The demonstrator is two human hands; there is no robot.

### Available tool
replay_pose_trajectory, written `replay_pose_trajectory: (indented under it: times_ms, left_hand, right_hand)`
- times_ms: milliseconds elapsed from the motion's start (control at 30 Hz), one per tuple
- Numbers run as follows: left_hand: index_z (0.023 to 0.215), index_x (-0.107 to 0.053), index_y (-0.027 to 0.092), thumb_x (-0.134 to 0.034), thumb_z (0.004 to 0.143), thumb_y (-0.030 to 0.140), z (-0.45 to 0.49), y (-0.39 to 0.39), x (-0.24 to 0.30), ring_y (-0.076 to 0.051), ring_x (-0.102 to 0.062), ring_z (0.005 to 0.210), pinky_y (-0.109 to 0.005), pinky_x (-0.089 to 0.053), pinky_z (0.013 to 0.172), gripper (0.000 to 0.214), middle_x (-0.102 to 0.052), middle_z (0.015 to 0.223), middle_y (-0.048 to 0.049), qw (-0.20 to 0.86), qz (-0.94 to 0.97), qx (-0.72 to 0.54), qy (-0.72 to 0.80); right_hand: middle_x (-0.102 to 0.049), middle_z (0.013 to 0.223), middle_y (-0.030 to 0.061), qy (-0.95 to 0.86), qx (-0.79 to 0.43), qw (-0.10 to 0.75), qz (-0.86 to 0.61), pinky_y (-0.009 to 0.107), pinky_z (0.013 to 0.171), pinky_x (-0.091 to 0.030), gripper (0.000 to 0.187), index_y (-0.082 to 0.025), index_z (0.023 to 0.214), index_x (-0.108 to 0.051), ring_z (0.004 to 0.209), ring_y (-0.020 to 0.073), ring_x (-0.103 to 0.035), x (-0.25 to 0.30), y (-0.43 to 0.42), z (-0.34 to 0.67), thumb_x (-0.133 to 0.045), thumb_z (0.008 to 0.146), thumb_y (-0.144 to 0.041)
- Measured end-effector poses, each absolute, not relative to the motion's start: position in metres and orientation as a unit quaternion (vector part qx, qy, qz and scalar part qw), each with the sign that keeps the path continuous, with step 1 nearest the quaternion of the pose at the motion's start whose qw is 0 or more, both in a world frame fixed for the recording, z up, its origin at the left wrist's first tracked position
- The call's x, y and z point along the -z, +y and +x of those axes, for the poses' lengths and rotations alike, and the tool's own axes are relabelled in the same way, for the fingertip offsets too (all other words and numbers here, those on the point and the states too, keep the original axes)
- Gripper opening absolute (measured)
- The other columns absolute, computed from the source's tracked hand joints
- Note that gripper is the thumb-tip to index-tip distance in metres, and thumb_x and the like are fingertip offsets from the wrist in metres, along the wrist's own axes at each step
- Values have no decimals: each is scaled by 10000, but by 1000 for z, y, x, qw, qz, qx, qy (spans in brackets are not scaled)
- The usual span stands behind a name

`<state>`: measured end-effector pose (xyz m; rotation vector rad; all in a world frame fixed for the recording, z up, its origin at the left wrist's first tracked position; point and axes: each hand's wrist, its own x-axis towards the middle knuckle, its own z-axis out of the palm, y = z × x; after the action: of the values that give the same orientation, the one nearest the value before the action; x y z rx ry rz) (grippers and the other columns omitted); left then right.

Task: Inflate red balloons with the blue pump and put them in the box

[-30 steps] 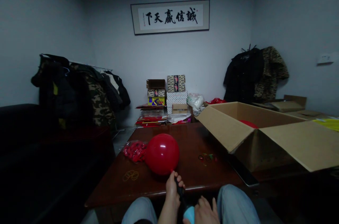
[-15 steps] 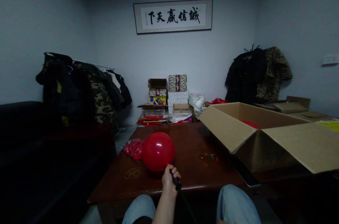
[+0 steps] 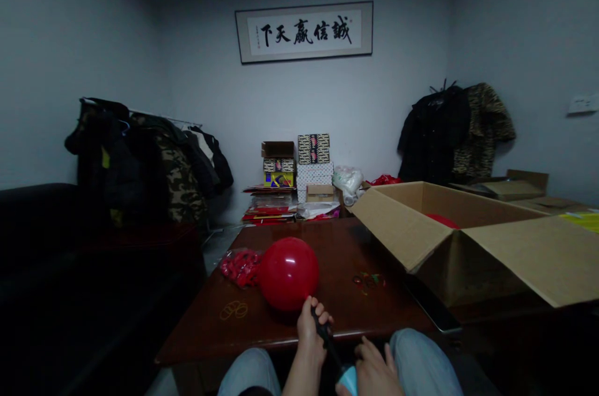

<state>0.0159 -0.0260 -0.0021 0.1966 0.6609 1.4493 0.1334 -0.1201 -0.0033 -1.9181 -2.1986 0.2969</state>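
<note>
Far calligraphy (image 3: 304,32) reads 誠信贏天下. Over the near half of the table (image 3: 341,259) is the red balloon (image 3: 289,273); the left hand (image 3: 309,324) grips the pump (image 3: 324,336) at its neck, the right hand (image 3: 375,370) the blue end.

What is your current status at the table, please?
Left hand gripping pump by its black end; right hand at the light-blue end. Red balloon inflated, round. Plastic bag close on balloon's left.

The right hand (image 3: 378,368) and the pump's blue end (image 3: 349,378) have risen again.
</note>
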Motion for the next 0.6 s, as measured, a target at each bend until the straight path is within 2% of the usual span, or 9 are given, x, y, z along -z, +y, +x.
replay_pose_trajectory:
  times_ms: [133, 333, 467, 600]
  left_hand:
    - [712, -442, 208, -665, 727, 351, 16, -30, 2, -54, -352, 382, -205, -306, 420, 265, -391, 530, 82, 692, 114, -641, 311]
    - [718, -450, 203, -663, 726, 353, 7, -26, -5, -55, -351, 388, -190, -261, 395, 261, -422, 538, 69, 690, 129, -636, 320]
    - [712, -423, 205, -669, 728, 344, 7, -25, -5, -43, -320, 378, -169, -226, 381, 283, -389, 531, 81, 706, 117, -630, 301]
    - [701, -387, 213, -648, 748, 341, 11, -22, -5, -40, -299, 365, -152, -191, 372, 295, -342, 513, 91, 714, 105, -629, 288]
  right_hand:
    - [-544, 1311, 181, -732, -87, 137, -662, 542, 1120, -123, 473, -118, 1071, -662, 1305, 318, -379, -11, -107, 117, -459, 783, -433]
    - [-507, 1348, 187, -720, -141, 146, -664, 554, 1104, -166, 581, -100, 1189, -585, 1313, 314, -371, -10, -101, 109, -379, 811, -490]
    - [-492, 1365, 190, -721, -196, 135, -651, 570, 1078, -227, 615, -88, 1246, -538, 1308, 312, -387, -11, -102, 113, -353, 813, -484]
    - [-509, 1347, 197, -720, -176, 125, -659, 576, 1097, -182, 623, -55, 1233, -546, 1324, 328, -360, -17, -109, 118, -405, 790, -470]
